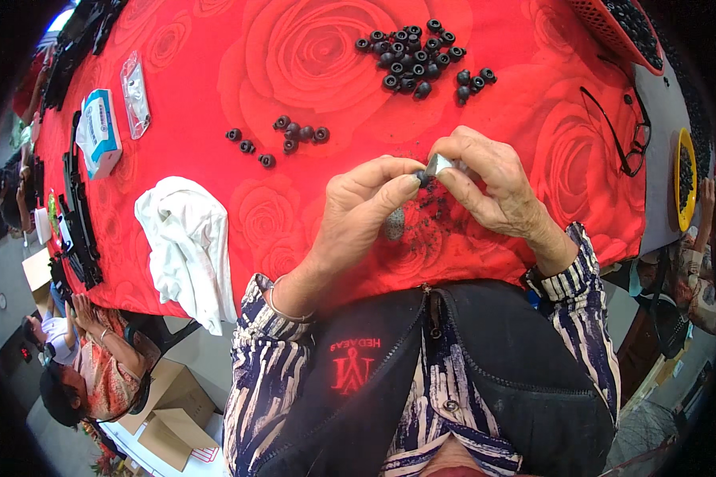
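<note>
Left hand (363, 208): fingertips pinched on a small black rubber ring (422, 180), held just above the red rose-patterned tablecloth (310, 63).
Right hand (485, 184): clamped on a small grey metal blade (438, 164), its tip touching the ring.
Nearby: big pile of black rubber rings (414, 57) farther up, white cloth (187, 242) at the left edge.

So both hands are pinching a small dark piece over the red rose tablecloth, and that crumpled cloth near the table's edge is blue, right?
Not quite. The crumpled cloth is white, not blue, as the head view shows. The rest holds: the left hand and right hand meet on a small dark piece over the red rose tablecloth.
</note>
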Demonstrator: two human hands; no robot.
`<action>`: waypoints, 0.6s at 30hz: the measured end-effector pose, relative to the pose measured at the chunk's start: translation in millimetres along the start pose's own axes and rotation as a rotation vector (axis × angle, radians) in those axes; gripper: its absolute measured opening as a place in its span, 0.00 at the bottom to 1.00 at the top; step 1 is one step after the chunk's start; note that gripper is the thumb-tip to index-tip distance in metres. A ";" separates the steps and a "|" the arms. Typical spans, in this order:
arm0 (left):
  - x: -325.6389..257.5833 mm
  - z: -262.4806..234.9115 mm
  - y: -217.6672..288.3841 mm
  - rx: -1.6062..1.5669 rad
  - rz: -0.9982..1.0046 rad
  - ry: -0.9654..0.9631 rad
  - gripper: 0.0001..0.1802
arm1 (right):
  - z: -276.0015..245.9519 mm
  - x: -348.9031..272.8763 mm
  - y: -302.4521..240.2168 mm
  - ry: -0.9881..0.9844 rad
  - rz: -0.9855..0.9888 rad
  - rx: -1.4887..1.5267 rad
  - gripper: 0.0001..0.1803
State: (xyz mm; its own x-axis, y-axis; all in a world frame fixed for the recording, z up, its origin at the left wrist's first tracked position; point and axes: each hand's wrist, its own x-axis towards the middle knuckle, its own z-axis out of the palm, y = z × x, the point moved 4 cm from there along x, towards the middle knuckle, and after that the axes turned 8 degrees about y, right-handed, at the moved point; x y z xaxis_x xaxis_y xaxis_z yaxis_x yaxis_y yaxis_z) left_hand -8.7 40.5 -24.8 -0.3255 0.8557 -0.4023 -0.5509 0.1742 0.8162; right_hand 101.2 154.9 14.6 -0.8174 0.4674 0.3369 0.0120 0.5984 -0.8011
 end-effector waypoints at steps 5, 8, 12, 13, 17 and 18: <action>-0.6 0.1 1.8 0.055 0.039 0.004 0.10 | 0.4 -0.6 1.4 -0.001 0.000 0.003 0.10; 1.1 -0.3 1.1 0.072 0.113 -0.004 0.10 | 1.1 -1.5 2.7 0.010 0.001 -0.004 0.10; -1.4 2.4 4.6 0.088 0.079 0.003 0.10 | 0.9 -2.2 3.4 0.023 -0.064 0.015 0.10; -2.0 2.4 4.6 0.083 0.068 0.005 0.10 | 0.8 -1.6 2.8 0.013 -0.039 0.009 0.10; 0.8 -0.8 0.6 0.106 0.112 -0.005 0.10 | 1.9 -1.5 4.2 -0.008 -0.019 -0.017 0.09; -0.2 -0.1 1.2 0.099 0.069 0.002 0.10 | 1.5 -1.7 4.7 -0.007 -0.017 -0.018 0.09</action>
State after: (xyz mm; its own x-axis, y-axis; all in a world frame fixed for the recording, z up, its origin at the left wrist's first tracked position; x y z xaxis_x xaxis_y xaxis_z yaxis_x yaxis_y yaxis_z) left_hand -9.4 40.5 -23.8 -0.3619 0.8662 -0.3446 -0.4485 0.1623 0.8789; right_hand 101.8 155.9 9.5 -0.8215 0.4527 0.3467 0.0086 0.6178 -0.7863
